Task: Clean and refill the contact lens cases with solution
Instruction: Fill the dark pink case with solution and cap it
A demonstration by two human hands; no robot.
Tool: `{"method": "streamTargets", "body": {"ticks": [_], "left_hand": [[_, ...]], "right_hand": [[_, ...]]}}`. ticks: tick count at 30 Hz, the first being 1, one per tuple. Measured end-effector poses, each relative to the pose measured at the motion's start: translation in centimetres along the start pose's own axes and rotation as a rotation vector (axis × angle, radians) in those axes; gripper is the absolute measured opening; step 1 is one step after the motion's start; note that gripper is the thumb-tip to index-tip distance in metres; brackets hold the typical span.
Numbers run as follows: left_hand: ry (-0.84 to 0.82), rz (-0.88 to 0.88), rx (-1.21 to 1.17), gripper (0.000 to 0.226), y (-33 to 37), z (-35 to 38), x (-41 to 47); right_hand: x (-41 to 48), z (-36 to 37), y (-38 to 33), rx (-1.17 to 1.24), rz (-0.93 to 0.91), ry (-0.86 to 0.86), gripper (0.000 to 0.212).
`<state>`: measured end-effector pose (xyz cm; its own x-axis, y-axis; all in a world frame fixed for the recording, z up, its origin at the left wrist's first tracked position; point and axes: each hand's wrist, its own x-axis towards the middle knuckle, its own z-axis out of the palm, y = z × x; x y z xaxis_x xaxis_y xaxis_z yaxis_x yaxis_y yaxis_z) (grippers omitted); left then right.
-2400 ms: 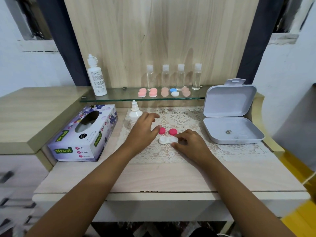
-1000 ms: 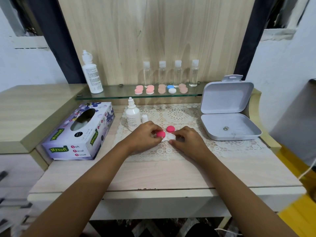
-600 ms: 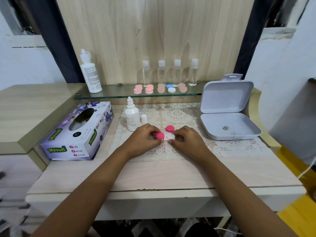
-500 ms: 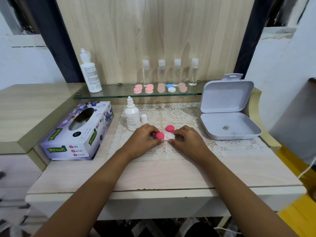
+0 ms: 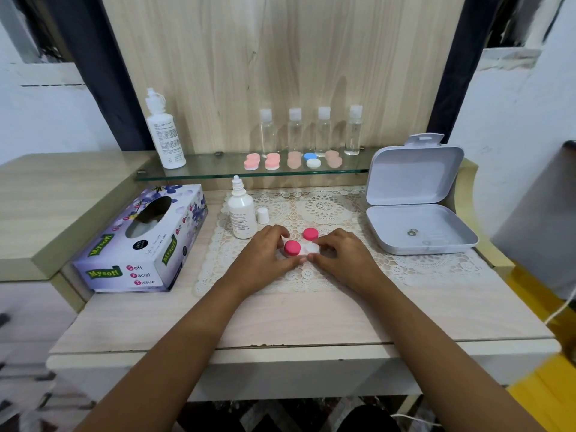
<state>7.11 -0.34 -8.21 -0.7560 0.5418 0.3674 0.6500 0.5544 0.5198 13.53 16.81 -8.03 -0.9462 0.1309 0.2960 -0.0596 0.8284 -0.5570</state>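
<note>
Left hand (image 5: 265, 260) is now working the round pink screw cap (image 5: 292, 247), which was lying loose behind the case 2.4 s back. Thumb and fingers are curling round it on the left well of the white plastic contact lens case (image 5: 312, 248). Right hand (image 5: 346, 260) is pinching the case's right end, centre frame, on the white lace mat (image 5: 405, 266); second pink cap (image 5: 310, 234) is lying just behind it.

A pink-capped white lens case (image 5: 312, 248) lay on the white lace mat (image 5: 324, 210); left of the mat, a purple-flowered tissue box (image 5: 140, 244).
</note>
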Motion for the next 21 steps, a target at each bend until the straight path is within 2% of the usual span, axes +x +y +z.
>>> {"method": "streamTargets", "body": {"ticks": [2,7,10,21], "left_hand": [[-0.036,0.017,-0.055,0.054,-0.10,-0.17,-0.22],[-0.052,0.139,-0.054,0.042,-0.29,-0.13,-0.34],[-0.054,0.109,-0.042,0.032,-0.21,-0.10,-0.28],[0.021,0.011,-0.054,0.026,-0.22,-0.05,-0.10]], "right_hand": [[0.03,-0.02,0.01,-0.002,-0.002,-0.003,0.031],[0.03,0.02,0.06,0.030,-0.020,0.012,0.031],[0.06,0.11,0.15,0.017,-0.021,0.011,0.031],[0.02,0.11,0.13,0.003,-0.012,0.005,0.030]]}}
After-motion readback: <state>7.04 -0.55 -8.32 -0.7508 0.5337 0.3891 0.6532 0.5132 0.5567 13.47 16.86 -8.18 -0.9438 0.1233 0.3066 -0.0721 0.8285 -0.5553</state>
